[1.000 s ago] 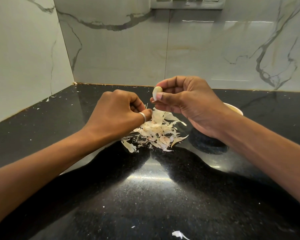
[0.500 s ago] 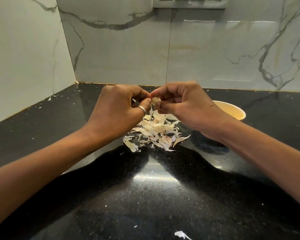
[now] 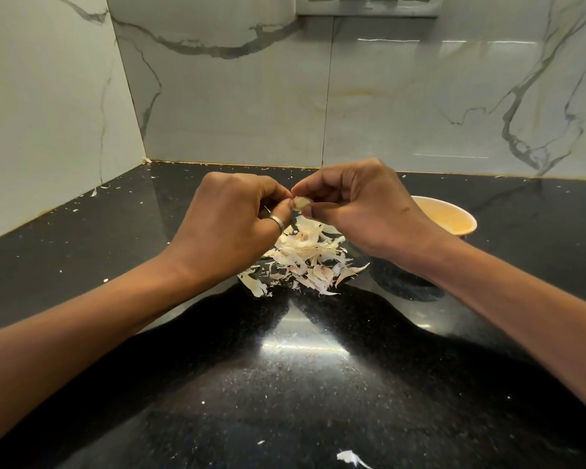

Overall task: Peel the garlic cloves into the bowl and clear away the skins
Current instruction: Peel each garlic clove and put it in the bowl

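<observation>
In the head view, both hands met above the middle of the worktop (image 3: 301,384), towards its back edge. The right hand (image 3: 362,211) pinched a garlic clove (image 3: 300,203) between thumb and forefinger, its other fingers curled in. This probably kept the clove steady and turned towards the other hand. The left hand (image 3: 230,228), a ring (image 3: 277,222) on its thumb, had its fingers curled, with thumb and forefinger closed on the clove's near end. It seemed to be picking at the skin; whether any skin had come loose was too small to tell.

The clove was held directly over the heap of skins (image 3: 305,258), so that whatever was stripped would likely fall onto the one pile and make clearing easier. The bowl (image 3: 467,218) stood just behind the right wrist, right of the heap, near enough for that hand to drop a peeled clove in. Its contents could not be made out.

Small flecks lay scattered towards the back left corner, and a stray skin (image 3: 351,457) lay at the front edge; these would need gathering too.
</observation>
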A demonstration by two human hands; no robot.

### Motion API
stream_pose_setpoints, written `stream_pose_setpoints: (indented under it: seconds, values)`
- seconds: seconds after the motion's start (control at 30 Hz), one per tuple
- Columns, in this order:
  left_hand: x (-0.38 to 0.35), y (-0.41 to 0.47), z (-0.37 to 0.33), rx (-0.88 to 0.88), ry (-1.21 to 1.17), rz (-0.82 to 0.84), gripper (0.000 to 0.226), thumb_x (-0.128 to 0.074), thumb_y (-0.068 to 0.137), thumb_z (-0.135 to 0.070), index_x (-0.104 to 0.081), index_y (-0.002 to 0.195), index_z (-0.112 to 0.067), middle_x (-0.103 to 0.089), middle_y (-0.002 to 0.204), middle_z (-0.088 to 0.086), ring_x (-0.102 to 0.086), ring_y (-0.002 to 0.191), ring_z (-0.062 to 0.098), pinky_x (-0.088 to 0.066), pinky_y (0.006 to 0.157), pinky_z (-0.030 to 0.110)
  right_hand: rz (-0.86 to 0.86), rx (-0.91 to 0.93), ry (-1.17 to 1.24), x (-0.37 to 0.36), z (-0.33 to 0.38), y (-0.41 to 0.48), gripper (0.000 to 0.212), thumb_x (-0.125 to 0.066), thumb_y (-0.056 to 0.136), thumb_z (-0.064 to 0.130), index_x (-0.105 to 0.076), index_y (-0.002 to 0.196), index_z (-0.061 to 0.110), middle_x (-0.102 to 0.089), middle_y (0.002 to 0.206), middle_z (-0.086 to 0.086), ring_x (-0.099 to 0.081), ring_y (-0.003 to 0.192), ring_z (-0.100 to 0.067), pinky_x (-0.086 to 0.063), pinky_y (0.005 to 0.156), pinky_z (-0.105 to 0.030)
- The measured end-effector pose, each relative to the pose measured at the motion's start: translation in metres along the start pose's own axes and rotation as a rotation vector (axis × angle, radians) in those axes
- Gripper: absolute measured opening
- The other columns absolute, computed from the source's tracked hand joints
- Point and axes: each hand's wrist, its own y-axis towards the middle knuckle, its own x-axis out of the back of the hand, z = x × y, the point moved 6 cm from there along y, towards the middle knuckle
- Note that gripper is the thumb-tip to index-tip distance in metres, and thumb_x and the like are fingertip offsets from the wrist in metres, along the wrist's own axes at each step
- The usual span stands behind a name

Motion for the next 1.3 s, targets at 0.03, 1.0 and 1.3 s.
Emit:
stream_pose_setpoints:
  seconds: [0.03,1.0,1.3]
  values:
    - [0.000,0.000,0.000,-0.003,0.007,0.001,0.027,-0.062,0.087,-0.036,-0.080,0.091,-0.017,-0.073,0.070,-0.004,-0.063,0.059,0.013,-0.041,0.059,0.015,-0.003,0.000,-0.003,0.000,0.000,0.000,0.019,-0.082,0.086,0.011,-0.081,0.104,0.017,-0.079,0.089,0.006,-0.075,0.083,-0.006,-0.063,0.083,-0.032]
    - [0.007,0.004,0.007,0.080,-0.115,-0.021,0.018,-0.075,0.089,-0.037,-0.079,0.098,-0.023,-0.074,0.079,-0.012,-0.069,0.066,0.005,-0.055,0.062,0.020,0.037,-0.143,0.349,-0.002,0.000,-0.005,0.021,-0.075,0.088,0.003,-0.072,0.109,0.002,-0.076,0.102,-0.019,-0.073,0.087,-0.026,-0.062,0.083,-0.030]
    - [-0.001,0.001,0.007,0.108,-0.123,0.054,0.012,-0.074,0.091,-0.026,-0.080,0.100,-0.020,-0.066,0.070,-0.022,-0.067,0.069,0.003,-0.048,0.058,0.011,0.011,-0.084,0.162,-0.004,-0.002,-0.004,0.020,-0.084,0.083,0.011,-0.077,0.102,0.011,-0.079,0.092,-0.004,-0.077,0.086,-0.018,-0.063,0.087,-0.042]
